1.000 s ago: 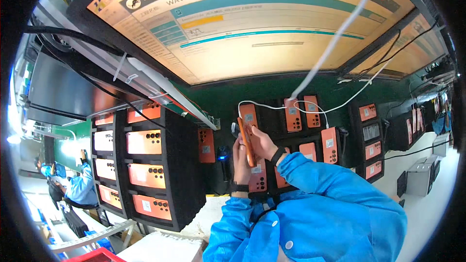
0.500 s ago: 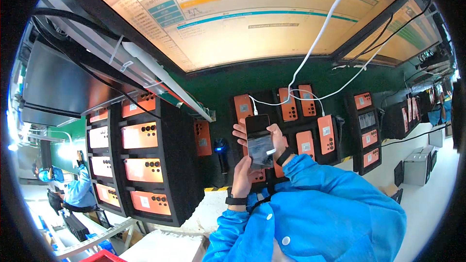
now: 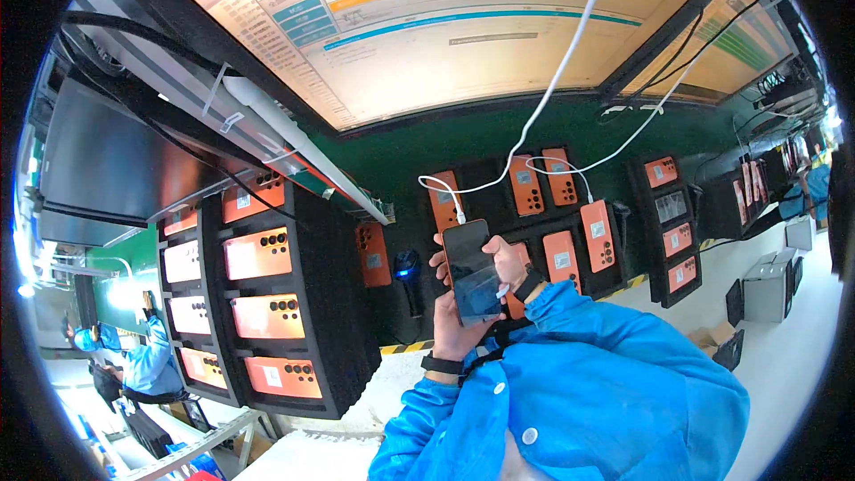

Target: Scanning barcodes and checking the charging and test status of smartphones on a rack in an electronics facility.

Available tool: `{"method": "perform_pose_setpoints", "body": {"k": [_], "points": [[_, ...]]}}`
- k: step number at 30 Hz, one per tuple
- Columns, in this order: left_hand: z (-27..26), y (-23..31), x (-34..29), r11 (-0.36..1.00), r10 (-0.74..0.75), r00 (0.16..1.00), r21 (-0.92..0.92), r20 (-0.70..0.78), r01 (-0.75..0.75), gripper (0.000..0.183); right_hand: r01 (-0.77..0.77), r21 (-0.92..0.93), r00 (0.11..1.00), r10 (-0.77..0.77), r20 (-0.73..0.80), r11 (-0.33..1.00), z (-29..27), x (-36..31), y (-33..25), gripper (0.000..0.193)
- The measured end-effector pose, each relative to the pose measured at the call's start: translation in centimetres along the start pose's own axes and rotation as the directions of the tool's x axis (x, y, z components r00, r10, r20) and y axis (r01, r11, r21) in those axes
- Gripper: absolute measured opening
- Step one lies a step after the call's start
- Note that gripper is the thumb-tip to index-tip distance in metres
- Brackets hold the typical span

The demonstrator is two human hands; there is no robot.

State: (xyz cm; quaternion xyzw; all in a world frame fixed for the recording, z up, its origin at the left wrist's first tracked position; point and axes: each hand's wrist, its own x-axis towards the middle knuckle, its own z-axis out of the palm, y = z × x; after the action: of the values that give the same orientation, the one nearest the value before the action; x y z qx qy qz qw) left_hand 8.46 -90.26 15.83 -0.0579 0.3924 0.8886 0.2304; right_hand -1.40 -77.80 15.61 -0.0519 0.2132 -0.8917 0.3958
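Fingers [image 3: 438,269] curl round the left edge of a slim, orange-edged phone with a dark glass screen [image 3: 468,248]; which hand they belong to cannot be told. The left hand [image 3: 457,328] clasps the phone's lower end against its palm. The right hand [image 3: 510,260] closes on the right edge, its visible fingers bent and pressed together. The phone is held screen-up, slightly tilted, between both hands in front of the torso.

Surroundings, in order of decreasing size: a broad black-framed monitor with a lit, pale yellow screen [image 3: 427,53] spans the top. Below right lies a bright blue, long-sleeved smock with white buttons [image 3: 614,374]. At left stands a deep black rack [image 3: 343,338], its slots bearing orange phones with round dark lenses [image 3: 258,254]. Beyond the hands, a black compartmented tray [image 3: 488,165] carries further orange phones. Left of the hands is a dark handheld device with a blue light [image 3: 407,272]. A thin white cable [image 3: 554,93] crosses before the monitor, its white plug [image 3: 460,216] meeting the phone's upper edge. Clear glossy film [image 3: 481,298] covers the lower screen; a small white patch [image 3: 501,290] shows beside the right hand, its attachment unclear.
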Motion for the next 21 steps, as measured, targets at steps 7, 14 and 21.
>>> {"method": "perform_pose_setpoints", "body": {"k": [7,14,21], "points": [[-0.8,-1.7,-0.1,0.852,-0.208,0.977,-0.499,-0.053,0.155,0.064,0.001,0.020,0.999,-0.002,0.050,1.000,-0.5,-0.4,0.5,0.076],[-0.7,-1.0,-0.9,0.738,-0.174,0.977,-0.641,0.121,0.211,0.068,0.066,0.118,0.998,-0.065,-0.013,0.991,1.0,0.1,0.0,0.076],[-1.0,-1.4,-1.8,0.728,-0.185,0.980,-0.659,0.072,0.186,0.072,0.019,0.062,1.000,-0.018,-0.012,0.998,1.0,0.4,0.6,0.083]]}}
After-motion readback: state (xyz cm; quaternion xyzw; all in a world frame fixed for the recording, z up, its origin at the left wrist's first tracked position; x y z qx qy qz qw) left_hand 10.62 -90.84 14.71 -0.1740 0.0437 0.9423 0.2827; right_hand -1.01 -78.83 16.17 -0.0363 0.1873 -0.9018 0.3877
